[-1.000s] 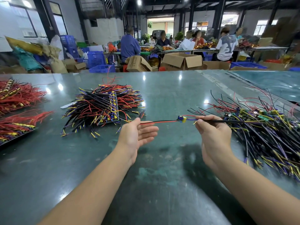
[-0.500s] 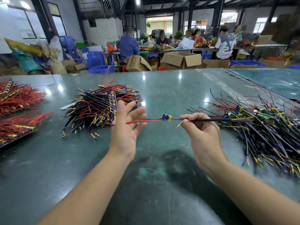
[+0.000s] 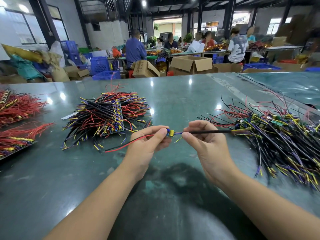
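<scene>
The left hand (image 3: 147,142) pinches the small blue-and-yellow module (image 3: 170,132) between thumb and curled fingers. The right hand (image 3: 206,142) clamps thumb and forefinger on its black cable (image 3: 211,131) just beyond, probably to hold the piece taut for inspection. Its red lead (image 3: 128,144) trails behind the left fingers, while the cable runs past the right fingertips toward the loose pile (image 3: 277,135).

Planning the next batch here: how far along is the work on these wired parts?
Done, it seems: an ordered stack lies on the table ahead of the left hand. In hand: one wired part, pinched by the left hand at its yellow-blue component and by the right hand at its black sleeve. Left: a large loose heap at the right, so probably far from finished.
</scene>
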`<state>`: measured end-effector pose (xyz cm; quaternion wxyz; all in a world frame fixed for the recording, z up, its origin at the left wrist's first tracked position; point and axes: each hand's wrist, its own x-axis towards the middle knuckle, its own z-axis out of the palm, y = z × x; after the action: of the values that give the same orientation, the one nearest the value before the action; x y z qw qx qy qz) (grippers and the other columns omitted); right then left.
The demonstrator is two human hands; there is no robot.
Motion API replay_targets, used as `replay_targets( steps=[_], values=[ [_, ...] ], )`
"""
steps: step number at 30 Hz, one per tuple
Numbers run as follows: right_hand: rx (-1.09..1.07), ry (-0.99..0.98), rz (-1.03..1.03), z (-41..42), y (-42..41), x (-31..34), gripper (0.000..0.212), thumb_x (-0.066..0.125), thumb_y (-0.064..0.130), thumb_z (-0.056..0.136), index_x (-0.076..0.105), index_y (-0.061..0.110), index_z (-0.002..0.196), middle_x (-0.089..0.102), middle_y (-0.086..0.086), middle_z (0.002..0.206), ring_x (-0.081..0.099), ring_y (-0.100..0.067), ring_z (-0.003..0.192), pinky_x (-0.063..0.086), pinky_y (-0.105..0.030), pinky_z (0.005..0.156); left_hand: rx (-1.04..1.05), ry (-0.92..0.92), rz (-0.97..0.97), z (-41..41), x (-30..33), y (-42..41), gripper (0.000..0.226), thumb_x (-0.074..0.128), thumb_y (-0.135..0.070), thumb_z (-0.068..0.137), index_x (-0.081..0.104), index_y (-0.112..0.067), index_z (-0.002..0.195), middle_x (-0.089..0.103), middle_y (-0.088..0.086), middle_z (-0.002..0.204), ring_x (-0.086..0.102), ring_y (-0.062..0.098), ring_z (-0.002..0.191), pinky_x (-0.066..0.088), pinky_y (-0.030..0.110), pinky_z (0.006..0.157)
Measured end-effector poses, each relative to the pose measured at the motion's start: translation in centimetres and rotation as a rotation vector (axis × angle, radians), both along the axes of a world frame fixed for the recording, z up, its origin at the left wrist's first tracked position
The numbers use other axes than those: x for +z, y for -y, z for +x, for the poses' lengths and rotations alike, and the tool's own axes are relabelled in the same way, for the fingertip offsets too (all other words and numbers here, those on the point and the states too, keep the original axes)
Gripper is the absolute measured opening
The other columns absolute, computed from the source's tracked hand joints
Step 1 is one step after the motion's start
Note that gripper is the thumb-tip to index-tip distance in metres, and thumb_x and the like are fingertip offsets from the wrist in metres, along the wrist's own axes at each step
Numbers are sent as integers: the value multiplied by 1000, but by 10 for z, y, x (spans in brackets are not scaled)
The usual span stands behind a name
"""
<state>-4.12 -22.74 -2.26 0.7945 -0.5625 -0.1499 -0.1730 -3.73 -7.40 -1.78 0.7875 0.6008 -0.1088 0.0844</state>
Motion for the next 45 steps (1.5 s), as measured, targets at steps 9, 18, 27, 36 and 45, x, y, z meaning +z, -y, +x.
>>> replay_targets(
  steps=[9, 18, 27, 36, 45],
  values=[
    [-56, 39, 19, -5, -4, 6, 19, 71, -9, 73, 63, 9, 70, 69, 6, 71, 65, -5, 70, 49, -14, 69, -223, -188, -226, -5, 7, 1, 15, 62, -19, 74, 75, -14, 79, 72, 6, 80, 69, 14, 72, 56, 22, 64],
    [-94, -50, -53, -8, -3, 5, 17, 71, -8, 76, 64, 7, 70, 69, 5, 66, 64, -2, 65, 47, -12, 63, -237, -267, -195, -6, 5, 5, 12, 49, -4, 91, 57, -13, 90, 72, 15, 83, 71, 24, 71, 56, 24, 61],
    [-66, -114, -114, -9, -3, 2, 9, 76, -1, 73, 68, 4, 74, 71, 0, 66, 64, -4, 61, 46, -11, 59, -210, -325, -195, -3, 1, 8, 13, 63, -12, 79, 65, -10, 91, 73, 10, 79, 71, 18, 64, 55, 19, 55],
    [-60, -168, 50, 3, 0, 1, 9, 69, 18, 82, 73, 18, 74, 71, 3, 73, 63, -5, 67, 50, -22, 68, -101, -365, -298, 3, 6, -3, 13, 66, 3, 71, 73, -5, 79, 71, 8, 70, 68, 11, 57, 53, 14, 52],
    [98, -350, 466, 4, 17, 16, 63, 27, 44, 102, 69, 2, 81, 71, -13, 75, 67, -14, 62, 56, -20, 62, -157, -399, -339, 3, 11, -8, 15, 66, -1, 63, 77, -5, 73, 72, 14, 76, 69, 12, 61, 54, 15, 55]
  ],
)
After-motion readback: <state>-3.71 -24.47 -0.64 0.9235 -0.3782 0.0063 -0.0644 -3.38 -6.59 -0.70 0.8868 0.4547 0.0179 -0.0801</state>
